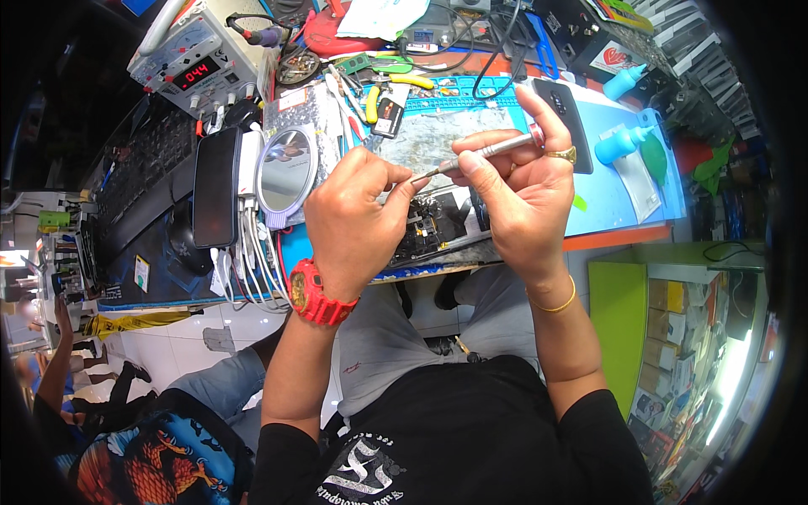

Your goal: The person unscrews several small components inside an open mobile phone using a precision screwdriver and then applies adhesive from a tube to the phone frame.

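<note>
My right hand (530, 198) is closed round a slim silver precision screwdriver (497, 148) with a red cap, its shaft slanting down to the left. At its tip, the thumb and forefinger of my left hand (358, 215) are pinched together; whatever they hold there is too small to make out. Below both hands, an opened phone (454, 220) with its inner parts bare lies on the work mat (421, 139), partly hidden by my fingers. A red watch is on my left wrist.
Left of my hands stand a round mirror (288, 175), a dark phone (216, 189) and white cables (257, 257). Behind are yellow-handled pliers (372, 104) and a power supply (202, 63). Blue bottles (619, 145) and another dark phone (562, 118) sit right. A person sits at lower left.
</note>
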`<state>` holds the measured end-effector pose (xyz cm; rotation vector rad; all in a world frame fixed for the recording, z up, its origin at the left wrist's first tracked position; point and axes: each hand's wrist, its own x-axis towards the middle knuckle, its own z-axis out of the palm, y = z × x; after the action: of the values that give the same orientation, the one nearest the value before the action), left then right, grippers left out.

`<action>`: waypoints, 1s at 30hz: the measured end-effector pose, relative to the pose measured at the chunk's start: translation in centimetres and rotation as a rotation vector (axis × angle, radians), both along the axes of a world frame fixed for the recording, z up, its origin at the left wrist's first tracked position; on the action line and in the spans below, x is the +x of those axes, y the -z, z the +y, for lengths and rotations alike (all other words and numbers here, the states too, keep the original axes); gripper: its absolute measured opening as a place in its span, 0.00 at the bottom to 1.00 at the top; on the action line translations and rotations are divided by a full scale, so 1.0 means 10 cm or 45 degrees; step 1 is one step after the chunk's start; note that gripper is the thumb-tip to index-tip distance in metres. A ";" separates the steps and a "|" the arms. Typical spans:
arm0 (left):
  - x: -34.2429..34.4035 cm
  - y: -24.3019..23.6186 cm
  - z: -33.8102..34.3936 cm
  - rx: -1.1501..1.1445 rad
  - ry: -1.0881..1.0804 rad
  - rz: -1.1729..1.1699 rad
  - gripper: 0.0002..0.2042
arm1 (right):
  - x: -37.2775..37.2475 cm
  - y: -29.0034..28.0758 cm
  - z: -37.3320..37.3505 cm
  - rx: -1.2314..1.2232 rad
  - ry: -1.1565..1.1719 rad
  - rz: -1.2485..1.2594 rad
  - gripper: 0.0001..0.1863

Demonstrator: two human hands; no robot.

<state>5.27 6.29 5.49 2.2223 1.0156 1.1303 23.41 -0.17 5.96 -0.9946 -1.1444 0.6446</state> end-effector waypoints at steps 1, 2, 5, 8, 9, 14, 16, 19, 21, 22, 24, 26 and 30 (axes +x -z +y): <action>-0.01 0.00 0.00 -0.005 0.002 0.009 0.06 | 0.00 0.01 0.00 0.005 0.006 0.002 0.40; -0.01 0.01 0.00 -0.008 0.007 0.002 0.06 | 0.00 0.01 0.00 0.003 0.003 0.009 0.41; -0.02 0.02 0.00 -0.015 0.018 -0.008 0.06 | 0.00 0.02 0.01 0.005 -0.001 0.020 0.41; -0.02 0.01 0.01 -0.019 0.025 -0.011 0.06 | 0.01 0.04 0.03 0.026 0.005 0.017 0.41; -0.02 0.02 0.01 -0.023 0.031 -0.025 0.06 | 0.00 0.05 0.04 0.031 0.010 0.025 0.41; -0.02 0.02 0.01 -0.032 0.044 -0.040 0.06 | -0.01 0.05 0.05 0.032 0.004 0.033 0.40; -0.02 0.03 0.01 -0.038 0.050 -0.050 0.06 | -0.01 0.06 0.05 0.036 0.010 0.032 0.40; -0.02 0.04 0.02 -0.057 0.041 -0.058 0.06 | -0.02 0.03 0.04 0.031 0.031 0.079 0.40; -0.01 0.03 0.01 -0.074 0.040 -0.066 0.06 | -0.02 0.03 0.05 0.033 0.026 0.085 0.40; -0.01 0.03 0.01 -0.082 0.040 -0.069 0.06 | -0.02 0.03 0.05 0.034 0.023 0.087 0.40; -0.01 0.02 0.01 -0.103 0.041 -0.074 0.06 | -0.02 0.02 0.05 0.029 0.031 0.058 0.40; -0.01 0.02 0.01 -0.119 0.044 -0.077 0.06 | -0.02 0.01 0.05 0.017 0.046 -0.001 0.40; -0.02 0.01 0.01 -0.109 0.074 -0.073 0.06 | -0.01 0.03 0.03 0.101 0.099 -0.209 0.39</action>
<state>5.10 6.43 5.42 2.1259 0.9515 1.0981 23.26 0.08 5.63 -1.0335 -1.2583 0.4585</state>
